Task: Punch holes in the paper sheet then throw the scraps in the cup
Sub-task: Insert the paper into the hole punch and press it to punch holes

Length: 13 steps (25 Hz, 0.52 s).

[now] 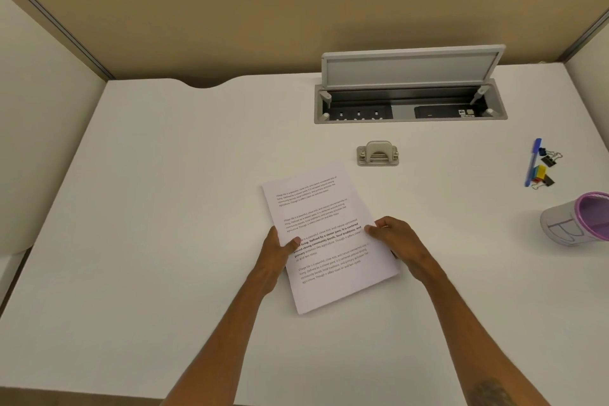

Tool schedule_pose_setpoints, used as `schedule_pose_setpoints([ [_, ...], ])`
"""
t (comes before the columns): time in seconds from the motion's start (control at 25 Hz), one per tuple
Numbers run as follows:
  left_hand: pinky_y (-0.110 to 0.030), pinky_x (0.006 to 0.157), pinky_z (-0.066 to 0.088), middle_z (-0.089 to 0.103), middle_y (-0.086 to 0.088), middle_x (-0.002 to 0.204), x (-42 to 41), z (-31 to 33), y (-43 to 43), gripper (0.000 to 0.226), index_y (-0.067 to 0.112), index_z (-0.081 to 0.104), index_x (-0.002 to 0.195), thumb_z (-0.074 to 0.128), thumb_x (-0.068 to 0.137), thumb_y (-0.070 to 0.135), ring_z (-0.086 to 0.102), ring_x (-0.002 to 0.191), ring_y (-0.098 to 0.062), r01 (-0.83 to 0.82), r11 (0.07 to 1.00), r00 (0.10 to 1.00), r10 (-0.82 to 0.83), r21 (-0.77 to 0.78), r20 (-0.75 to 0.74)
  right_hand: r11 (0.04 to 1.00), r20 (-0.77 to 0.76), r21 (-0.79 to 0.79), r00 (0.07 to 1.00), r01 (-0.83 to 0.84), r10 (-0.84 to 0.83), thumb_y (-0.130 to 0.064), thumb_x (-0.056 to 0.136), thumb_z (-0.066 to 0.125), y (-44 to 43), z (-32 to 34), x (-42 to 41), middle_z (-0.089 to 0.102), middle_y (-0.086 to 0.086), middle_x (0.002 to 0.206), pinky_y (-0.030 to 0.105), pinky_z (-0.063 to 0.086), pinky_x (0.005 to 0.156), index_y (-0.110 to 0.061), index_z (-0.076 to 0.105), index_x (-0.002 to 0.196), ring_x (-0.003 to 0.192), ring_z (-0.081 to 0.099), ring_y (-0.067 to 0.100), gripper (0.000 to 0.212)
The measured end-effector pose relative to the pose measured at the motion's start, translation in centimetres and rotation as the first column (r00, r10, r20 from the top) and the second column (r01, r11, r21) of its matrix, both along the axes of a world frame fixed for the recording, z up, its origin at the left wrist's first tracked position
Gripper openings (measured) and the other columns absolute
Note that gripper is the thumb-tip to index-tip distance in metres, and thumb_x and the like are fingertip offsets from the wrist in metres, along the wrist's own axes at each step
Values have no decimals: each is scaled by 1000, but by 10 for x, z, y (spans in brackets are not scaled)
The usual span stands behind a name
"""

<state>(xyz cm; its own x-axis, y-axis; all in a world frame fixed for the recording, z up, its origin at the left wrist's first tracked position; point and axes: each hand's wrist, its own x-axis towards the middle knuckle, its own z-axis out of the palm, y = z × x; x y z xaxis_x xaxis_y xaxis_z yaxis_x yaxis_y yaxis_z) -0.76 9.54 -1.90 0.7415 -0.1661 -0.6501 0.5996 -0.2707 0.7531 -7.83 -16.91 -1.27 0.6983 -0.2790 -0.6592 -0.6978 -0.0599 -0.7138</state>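
Holding the paper sheet (324, 234) by both side edges, left hand (278, 250) and right hand (395, 241) fingers pinched shut; no holes yet. Next, judged: feed an edge into the punch (378, 153) beyond the fingers; cup (575, 221) far right.

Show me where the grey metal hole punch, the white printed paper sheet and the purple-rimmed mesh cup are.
Grey metal hole punch (378, 153): head view, on its curved handle.
White printed paper sheet (316, 208): head view, on its upper printed half.
Purple-rimmed mesh cup (560, 224): head view, on its grey outer wall.
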Motion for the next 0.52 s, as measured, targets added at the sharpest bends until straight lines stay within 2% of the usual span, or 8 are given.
schedule_pose_setpoints([
  [0.12,-51,105,49,61,-3,138,0,-1,2,45,16,46,139,63,97,13,61,122,-24,40,999,999,-40,-15,2,997,31,63,998,54,-56,-24,87,72,6,-6,1,75,10,105,39,53,75,-9,63,98,88,70,28,21],
  [0.2,-49,104,50,61,-2,138,0,-1,0,43,16,45,139,60,99,16,62,121,-23,29,999,999,-29,-16,18,997,53,53,997,62,-64,-16,93,66,15,-10,0,73,13,113,49,55,90,-10,63,102,102,69,35,11],
  [0.28,-45,106,49,59,-2,140,-2,-2,-5,42,15,44,142,55,102,18,60,123,-22,7,1000,998,-7,-2,64,997,72,29,995,73,-75,-14,96,60,24,-12,-3,70,11,119,48,54,96,-11,61,111,108,67,32,15],
  [0.36,-42,109,47,56,-3,142,-4,-4,-8,44,13,41,146,52,103,17,57,126,-23,-7,999,993,1,46,119,996,98,-17,992,82,-80,-14,97,57,30,-13,-7,69,7,121,40,52,94,-11,61,116,109,66,27,19],
  [0.44,-43,110,45,56,-3,142,-2,-6,-6,45,12,42,147,51,103,16,57,127,-23,-21,997,990,10,75,142,995,101,-30,991,95,-92,-14,96,59,32,-14,-8,71,4,117,34,51,87,-13,63,114,107,67,24,18],
  [0.52,-43,108,48,60,-2,139,0,-7,-1,42,13,46,144,53,102,14,60,124,-21,-26,999,991,23,21,134,992,69,23,990,122,-123,-15,94,64,28,-13,-5,74,5,113,33,52,82,-13,65,109,102,70,25,15],
])
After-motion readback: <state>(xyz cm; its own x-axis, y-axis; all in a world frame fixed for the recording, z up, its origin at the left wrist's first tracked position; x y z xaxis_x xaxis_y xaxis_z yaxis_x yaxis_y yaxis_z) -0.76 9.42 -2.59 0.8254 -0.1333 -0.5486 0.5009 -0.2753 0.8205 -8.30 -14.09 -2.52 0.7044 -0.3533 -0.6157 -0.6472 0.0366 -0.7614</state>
